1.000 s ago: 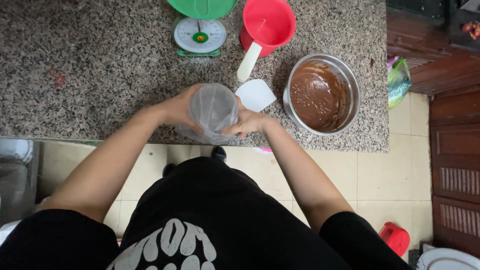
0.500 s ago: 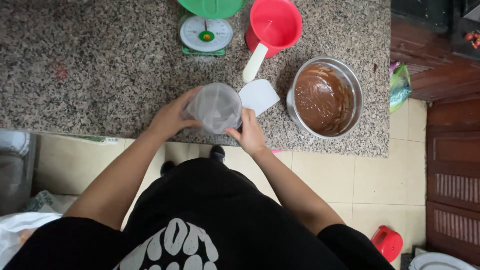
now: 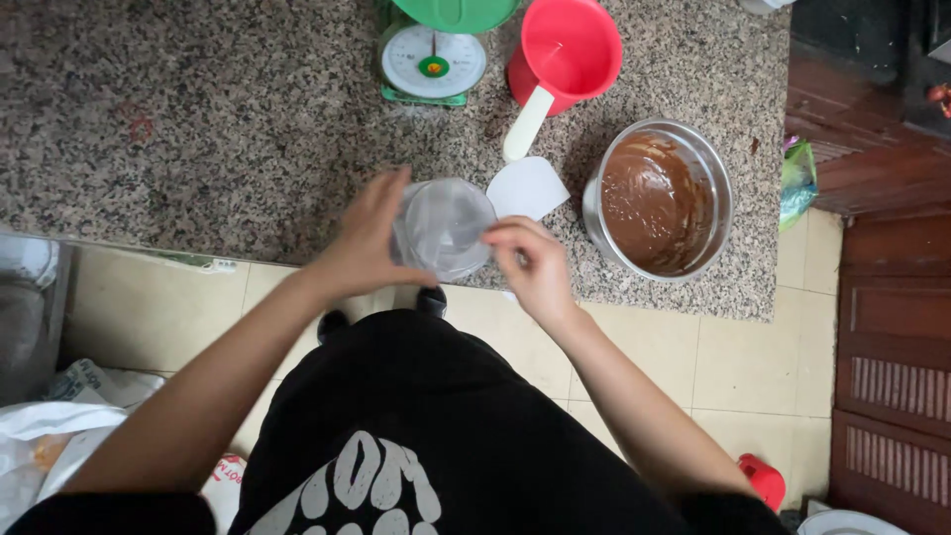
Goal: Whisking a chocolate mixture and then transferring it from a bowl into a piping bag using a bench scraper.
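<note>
A clear plastic cup lined with a thin plastic bag stands at the near edge of the speckled granite counter. My left hand wraps around its left side. My right hand pinches the bag's rim on the right side. Just behind the cup lies a white plastic scraper. To the right stands a steel bowl of brown chocolate batter.
A green kitchen scale and a red plastic jug with a white handle stand at the back of the counter. Tiled floor lies below the counter edge, with white bags at lower left and a small red object at lower right.
My right hand has shifted from the cup's near side to its right rim. My left hand has opened wider around the cup's left side. The view has tilted slightly.
</note>
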